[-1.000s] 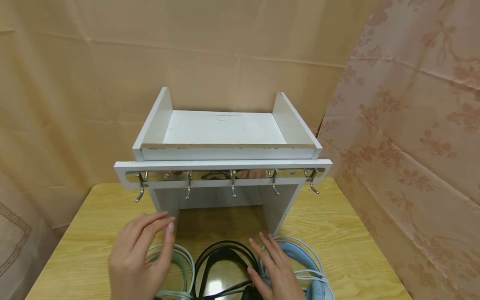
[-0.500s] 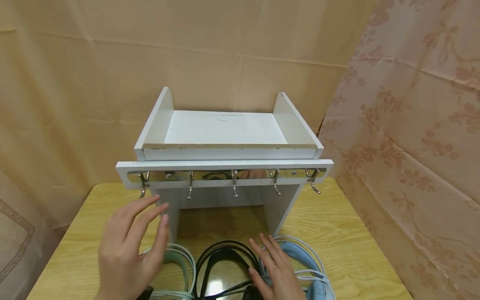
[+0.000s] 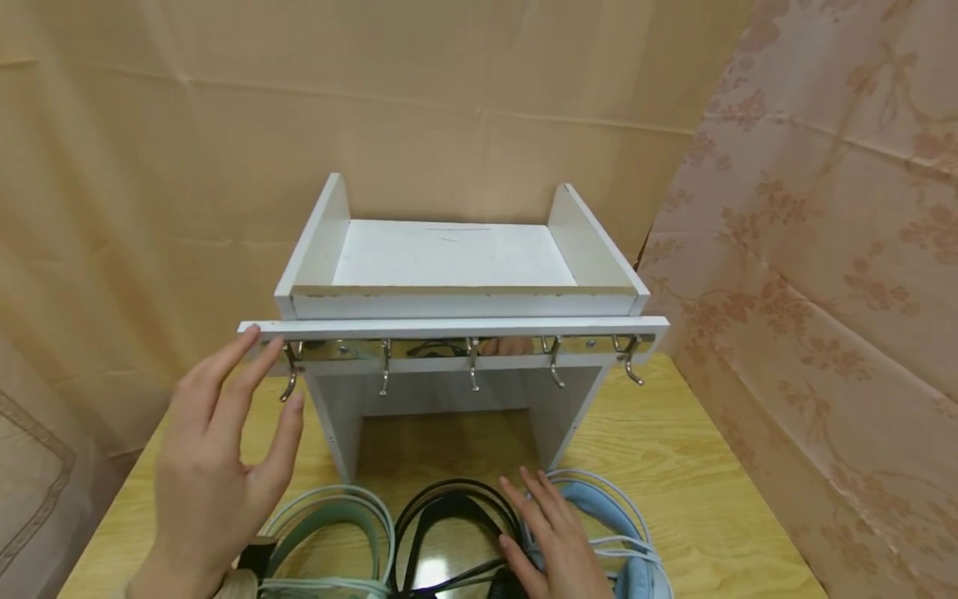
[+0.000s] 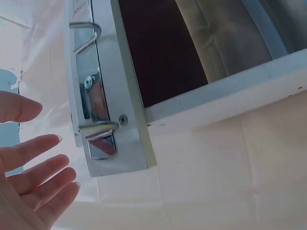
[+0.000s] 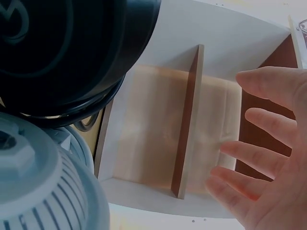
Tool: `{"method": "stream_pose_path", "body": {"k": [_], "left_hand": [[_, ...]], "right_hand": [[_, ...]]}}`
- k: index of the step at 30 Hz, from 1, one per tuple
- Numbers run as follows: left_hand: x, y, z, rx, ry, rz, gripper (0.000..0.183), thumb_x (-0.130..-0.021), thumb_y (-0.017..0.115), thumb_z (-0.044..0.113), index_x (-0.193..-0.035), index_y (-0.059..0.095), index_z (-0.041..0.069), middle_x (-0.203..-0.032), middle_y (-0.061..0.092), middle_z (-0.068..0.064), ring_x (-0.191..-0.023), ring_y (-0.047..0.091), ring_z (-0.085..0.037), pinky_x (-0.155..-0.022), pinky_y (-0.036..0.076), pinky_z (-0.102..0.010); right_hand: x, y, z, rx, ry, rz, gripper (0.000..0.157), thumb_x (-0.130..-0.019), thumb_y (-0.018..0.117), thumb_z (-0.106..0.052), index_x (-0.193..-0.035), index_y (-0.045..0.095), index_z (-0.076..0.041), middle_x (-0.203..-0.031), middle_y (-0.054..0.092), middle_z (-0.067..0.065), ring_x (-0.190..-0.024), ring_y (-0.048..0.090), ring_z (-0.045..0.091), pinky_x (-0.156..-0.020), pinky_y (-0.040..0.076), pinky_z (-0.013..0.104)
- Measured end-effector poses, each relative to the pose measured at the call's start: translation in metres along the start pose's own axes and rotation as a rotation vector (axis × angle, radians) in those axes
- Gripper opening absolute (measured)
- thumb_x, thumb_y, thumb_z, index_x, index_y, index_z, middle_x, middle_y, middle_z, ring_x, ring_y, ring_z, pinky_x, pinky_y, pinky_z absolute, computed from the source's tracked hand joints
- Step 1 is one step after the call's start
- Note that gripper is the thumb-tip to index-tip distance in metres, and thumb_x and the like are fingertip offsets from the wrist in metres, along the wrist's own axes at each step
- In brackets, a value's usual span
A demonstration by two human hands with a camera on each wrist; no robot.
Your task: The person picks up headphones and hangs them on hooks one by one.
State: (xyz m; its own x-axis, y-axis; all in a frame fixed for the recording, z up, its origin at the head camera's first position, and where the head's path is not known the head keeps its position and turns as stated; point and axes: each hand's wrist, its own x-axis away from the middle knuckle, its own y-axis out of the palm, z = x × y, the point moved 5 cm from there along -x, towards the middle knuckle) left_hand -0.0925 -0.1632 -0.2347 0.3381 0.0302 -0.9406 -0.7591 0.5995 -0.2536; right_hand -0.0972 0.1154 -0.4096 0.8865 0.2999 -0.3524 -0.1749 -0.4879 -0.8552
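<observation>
My left hand (image 3: 217, 441) is raised in front of the left end of a white hook rail (image 3: 464, 325), fingers spread and holding nothing. In the left wrist view a gap shows between its fingertips and the end metal hook (image 4: 98, 128). My right hand (image 3: 554, 541) hovers or rests low, fingers extended, between black headphones (image 3: 441, 507) and light blue headphones (image 3: 639, 574); I cannot tell whether it touches them. Green headphones (image 3: 329, 524) lie at the left, their lower part cut off by the frame. The right wrist view has a black ear cup (image 5: 105, 43) and a blue ear cup (image 5: 72, 187) close up.
The rail fronts a white shelf unit (image 3: 449, 258) with an upper tray and an open space below. Several hooks run along the rail. The unit stands on a wood-grain table (image 3: 674, 449). Behind hangs a beige curtain (image 3: 479, 100), with a floral curtain (image 3: 823, 249) at the right.
My left hand has moved up and to the left, from over the green headphones to the rail's left end, and its fingers have spread wider. My right hand stays nearly still.
</observation>
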Motion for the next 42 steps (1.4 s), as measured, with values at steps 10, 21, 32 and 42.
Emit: {"method": "stream_pose_path", "body": {"k": [10, 21, 32, 42], "left_hand": [[-0.002, 0.002, -0.011, -0.007, -0.023, -0.035, 0.047, -0.092, 0.049, 0.038, -0.114, 0.063, -0.003, -0.121, 0.059, -0.022, -0.108, 0.052, -0.042, -0.103, 0.032, -0.020], [-0.007, 0.010, -0.022, -0.010, -0.048, -0.110, 0.056, -0.094, 0.045, 0.044, -0.120, 0.059, -0.004, -0.122, 0.058, -0.023, -0.115, 0.049, -0.039, -0.109, 0.029, -0.027], [-0.007, 0.015, -0.036, 0.007, -0.122, -0.165, 0.049, -0.091, 0.056, 0.032, -0.126, 0.054, -0.003, -0.125, 0.056, -0.023, -0.118, 0.047, -0.039, -0.109, 0.030, -0.035], [-0.008, 0.020, -0.046, 0.027, -0.225, -0.226, 0.051, -0.087, 0.063, 0.014, -0.136, 0.047, 0.008, -0.135, 0.050, -0.016, -0.117, 0.051, -0.038, -0.102, 0.038, -0.035]], "right_hand": [[0.001, -0.001, 0.001, 0.016, 0.000, 0.003, 0.060, -0.085, 0.065, -0.037, -0.139, 0.040, -0.035, -0.140, 0.047, 0.003, -0.129, 0.044, 0.028, -0.091, 0.046, 0.048], [0.002, -0.001, 0.002, 0.030, 0.004, 0.009, 0.060, -0.083, 0.067, -0.036, -0.138, 0.041, -0.034, -0.139, 0.048, 0.002, -0.128, 0.044, 0.027, -0.091, 0.046, 0.047], [0.003, -0.002, 0.004, 0.033, -0.016, 0.040, 0.065, -0.080, 0.072, -0.031, -0.138, 0.043, -0.032, -0.137, 0.051, 0.004, -0.125, 0.047, 0.029, -0.088, 0.048, 0.046], [0.005, -0.002, 0.007, 0.055, -0.041, 0.081, 0.068, -0.075, 0.076, -0.027, -0.136, 0.046, -0.030, -0.135, 0.053, 0.004, -0.124, 0.048, 0.027, -0.086, 0.049, 0.044]]}}
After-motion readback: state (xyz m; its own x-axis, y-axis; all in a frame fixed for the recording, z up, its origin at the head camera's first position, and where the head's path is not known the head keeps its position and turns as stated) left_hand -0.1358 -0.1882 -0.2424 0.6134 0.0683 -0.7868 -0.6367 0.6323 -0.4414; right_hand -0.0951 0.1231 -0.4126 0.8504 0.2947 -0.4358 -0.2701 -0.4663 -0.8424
